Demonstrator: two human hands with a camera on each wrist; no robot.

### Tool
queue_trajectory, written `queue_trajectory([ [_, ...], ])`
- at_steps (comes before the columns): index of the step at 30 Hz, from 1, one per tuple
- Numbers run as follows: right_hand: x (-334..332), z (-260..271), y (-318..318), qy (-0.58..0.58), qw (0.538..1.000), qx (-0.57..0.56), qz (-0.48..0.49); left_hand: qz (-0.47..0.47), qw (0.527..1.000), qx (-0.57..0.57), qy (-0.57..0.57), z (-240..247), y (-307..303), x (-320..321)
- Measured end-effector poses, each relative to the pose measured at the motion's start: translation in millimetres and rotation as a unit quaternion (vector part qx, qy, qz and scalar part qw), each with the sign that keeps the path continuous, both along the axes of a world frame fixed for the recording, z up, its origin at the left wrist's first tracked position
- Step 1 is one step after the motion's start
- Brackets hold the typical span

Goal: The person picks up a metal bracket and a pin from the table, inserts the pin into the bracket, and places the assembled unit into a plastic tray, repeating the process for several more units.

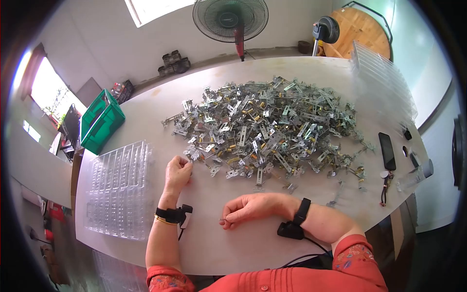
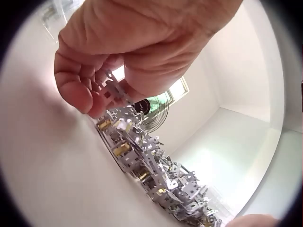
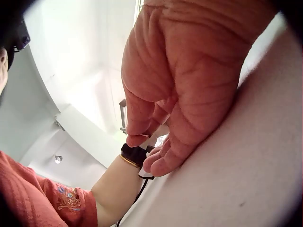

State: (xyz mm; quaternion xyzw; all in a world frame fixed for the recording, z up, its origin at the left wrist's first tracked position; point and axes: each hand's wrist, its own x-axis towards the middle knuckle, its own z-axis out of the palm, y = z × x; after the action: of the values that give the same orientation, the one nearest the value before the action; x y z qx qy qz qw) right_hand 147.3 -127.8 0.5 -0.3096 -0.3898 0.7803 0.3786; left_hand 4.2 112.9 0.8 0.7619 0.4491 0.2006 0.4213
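A large heap of small metal brackets [image 1: 272, 126], some with brass-coloured parts, is spread over the table. At its near left edge, my left hand [image 1: 178, 173] pinches a flat silver bracket [image 2: 111, 92] with holes in it, between thumb and curled fingers. Other brackets of the heap lie right beyond those fingertips in the left wrist view. My right hand [image 1: 250, 208] rests low over the table in front of the body. Its thumb and forefinger pinch a small thin metal piece [image 1: 222, 220], mostly hidden by the fingers.
Clear plastic trays [image 1: 119, 190] lie left of the left arm, with a green crate [image 1: 103, 121] behind them. More clear trays [image 1: 384, 82] stand at the back right. A phone [image 1: 387, 151] and a keyring [image 1: 386, 187] lie on the right. A fan [image 1: 230, 19] stands beyond the table.
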Motion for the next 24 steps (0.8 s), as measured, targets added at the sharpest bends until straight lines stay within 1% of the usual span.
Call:
queue_trajectory([
  [2,0.7,4.8,-1.8,-0.007,1.000,0.007,0.004,0.009,0.996,-0.078,-0.034,16.1,-17.6,-0.4],
  [3,0.7,6.5,-3.1,-0.011,1.000,0.008,0.004,0.017,0.997,-0.076,-0.030,20.0,-24.6,-2.3],
  [6,2.7,0.6,-3.2,-0.011,1.000,0.018,0.024,-0.008,0.974,-0.183,-0.132,31.2,-45.1,-9.4],
  [7,3.2,-1.9,-2.7,-0.012,0.999,0.025,0.034,-0.003,0.975,-0.181,-0.129,36.4,-52.4,-10.5],
  [9,2.6,-3.8,-2.8,-0.007,0.999,0.032,0.036,0.004,0.952,-0.234,-0.195,46.5,-66.0,-10.0],
  [11,2.5,-5.4,-3.3,-0.006,0.998,0.039,0.039,-0.006,0.951,-0.233,-0.203,53.5,-76.7,-10.3],
  [13,3.0,-8.4,-2.2,-0.002,0.998,0.050,0.036,-0.020,0.964,-0.200,-0.175,55.6,-82.3,-8.5],
  [14,2.6,-9.6,-2.2,-0.001,0.998,0.050,0.037,-0.014,0.976,-0.167,-0.137,51.6,-79.2,-8.0],
  [15,2.2,-10.9,-2.5,0.003,0.998,0.052,0.036,-0.014,0.976,-0.167,-0.136,44.0,-75.5,-9.3],
  [16,2.5,-11.4,-2.7,0.006,0.998,0.054,0.036,-0.004,0.992,-0.056,-0.110,35.4,-71.3,-11.0],
  [17,3.3,-11.1,-2.9,0.006,0.998,0.056,0.036,0.007,0.995,0.056,-0.083,33.1,-69.3,-11.3],
  [18,3.7,-11.1,-3.1,0.002,0.998,0.055,0.035,0.007,0.995,0.057,-0.082,31.5,-67.6,-12.1],
  [20,2.0,-11.0,-3.0,0.000,0.998,0.053,0.038,-0.007,0.985,0.154,-0.082,29.7,-66.1,-16.0],
  [21,1.6,-9.6,-2.9,0.005,0.998,0.053,0.028,-0.005,0.985,0.154,-0.082,37.9,-71.2,-14.2],
  [22,1.6,-7.6,-2.7,0.008,0.998,0.052,0.018,-0.040,0.985,0.035,-0.163,48.0,-79.2,-10.7],
  [23,1.2,-5.5,-2.6,0.005,0.998,0.052,0.021,-0.074,0.964,-0.085,-0.242,57.7,-87.3,-6.2],
  [24,0.0,-3.6,-3.5,-0.014,0.994,0.107,0.010,-0.073,0.963,-0.084,-0.245,62.9,-93.3,-2.0],
])
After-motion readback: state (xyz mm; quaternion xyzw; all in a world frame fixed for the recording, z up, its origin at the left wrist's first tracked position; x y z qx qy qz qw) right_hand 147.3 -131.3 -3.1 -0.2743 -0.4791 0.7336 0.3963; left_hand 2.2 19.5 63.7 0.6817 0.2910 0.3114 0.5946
